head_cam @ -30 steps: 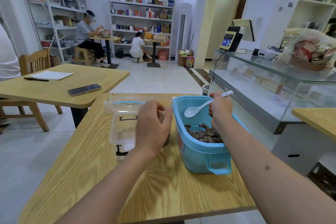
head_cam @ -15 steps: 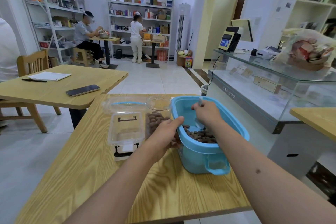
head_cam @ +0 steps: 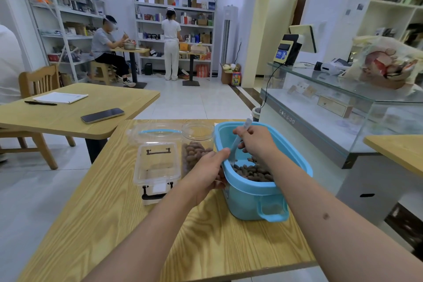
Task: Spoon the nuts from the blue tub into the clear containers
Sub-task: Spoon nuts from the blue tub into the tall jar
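Note:
A blue tub with brown nuts in its bottom stands on the wooden table. My right hand grips a white spoon that points down into the tub, its bowl among the nuts. Left of the tub stands a clear round jar, partly filled with nuts. My left hand grips the jar's near side, thumb against the tub's rim. A clear rectangular box with a black latch sits left of the jar.
A clear lid with a blue handle lies behind the box. A second table at the left holds a phone, paper and a pen. A glass counter runs along the right. Two people are at shelves far back.
My right hand brought the spoon down from above the tub into the nuts. My left hand moved off the jar's top to its near side, uncovering the jar.

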